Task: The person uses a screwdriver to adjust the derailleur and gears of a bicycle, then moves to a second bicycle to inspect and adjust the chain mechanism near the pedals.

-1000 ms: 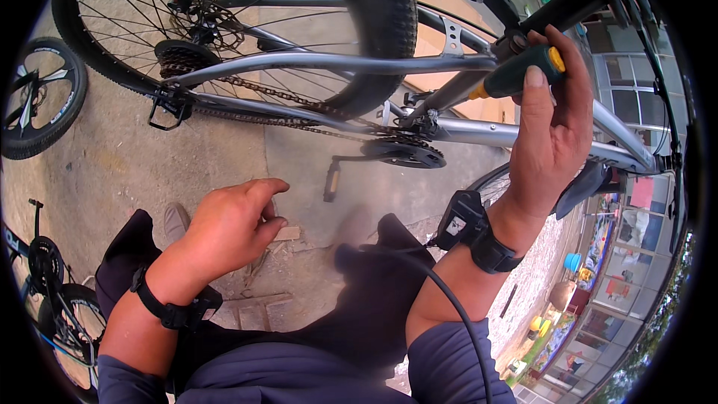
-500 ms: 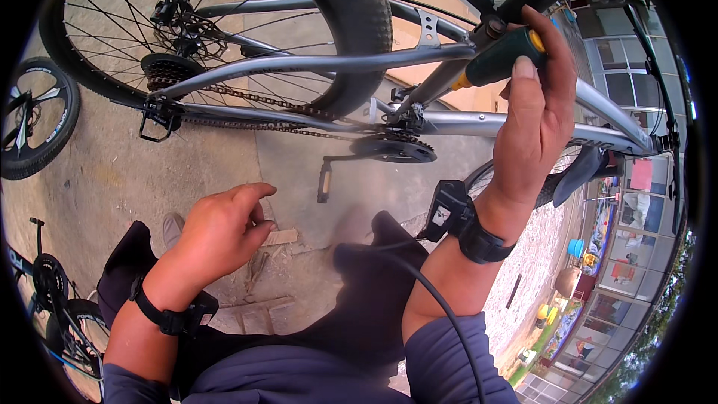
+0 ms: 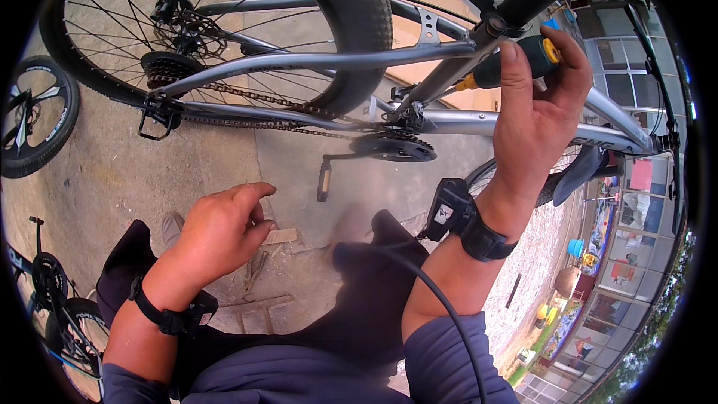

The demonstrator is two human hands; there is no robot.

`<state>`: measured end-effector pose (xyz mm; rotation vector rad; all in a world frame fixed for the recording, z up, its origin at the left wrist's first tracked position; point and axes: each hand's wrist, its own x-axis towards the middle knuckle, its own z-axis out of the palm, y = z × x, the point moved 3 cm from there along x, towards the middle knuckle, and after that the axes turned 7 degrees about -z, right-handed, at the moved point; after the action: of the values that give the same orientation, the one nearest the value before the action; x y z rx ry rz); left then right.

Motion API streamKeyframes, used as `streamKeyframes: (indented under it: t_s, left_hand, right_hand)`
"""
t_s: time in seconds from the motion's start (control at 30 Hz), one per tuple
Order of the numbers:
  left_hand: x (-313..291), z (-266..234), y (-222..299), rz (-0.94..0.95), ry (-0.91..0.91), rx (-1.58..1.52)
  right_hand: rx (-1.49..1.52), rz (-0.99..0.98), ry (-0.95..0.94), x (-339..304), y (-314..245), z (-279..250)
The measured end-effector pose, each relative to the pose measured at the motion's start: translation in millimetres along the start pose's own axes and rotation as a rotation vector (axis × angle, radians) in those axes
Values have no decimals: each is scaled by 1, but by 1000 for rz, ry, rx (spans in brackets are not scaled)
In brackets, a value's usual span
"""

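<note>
My right hand (image 3: 535, 112) is closed around a screwdriver (image 3: 499, 69) with a dark green and yellow handle. Its thumb lies along the near side and the fingers curl over the yellow butt end. The shaft points down and left toward the front derailleur (image 3: 407, 116) on the silver bicycle frame (image 3: 456, 121); where the tip rests cannot be made out. Lower left, my left hand (image 3: 228, 228) hovers with nothing in it, thumb apart from loosely bent fingers. Beyond it are the chain (image 3: 277, 129) and crankset (image 3: 396, 148), a pedal (image 3: 324, 181) hanging below.
The large rear wheel (image 3: 359, 30) stands at the upper left. A second bicycle's wheel (image 3: 45, 120) is at the left edge, another bicycle (image 3: 56, 277) below it. Wood scraps (image 3: 280, 237) lie between my legs. A black cable (image 3: 441, 299) crosses my right arm.
My right hand has shifted slightly right and down, its fingers regripping as the screwdriver's handle turns and tilts. More of the yellow tip end shows. The left hand stays still.
</note>
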<state>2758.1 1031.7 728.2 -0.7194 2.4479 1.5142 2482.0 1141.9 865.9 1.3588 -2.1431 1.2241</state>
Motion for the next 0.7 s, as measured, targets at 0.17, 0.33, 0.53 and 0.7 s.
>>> streamKeyframes:
  t_s: [0.17,0.33,0.53,0.7]
  left_hand:
    - [-1,0,1,8,9,-3]
    - [-1,0,3,24,13,-4]
    - [0,1,1,22,13,2]
    - [0,2,1,16,7,6]
  right_hand:
    - [36,-94,-65,3,-4,-3]
    - [174,-16,-117,4,-4,-10]
    - [225,30,-109,4,-8,-7]
    - [139,-5,-52,3,-2,-10]
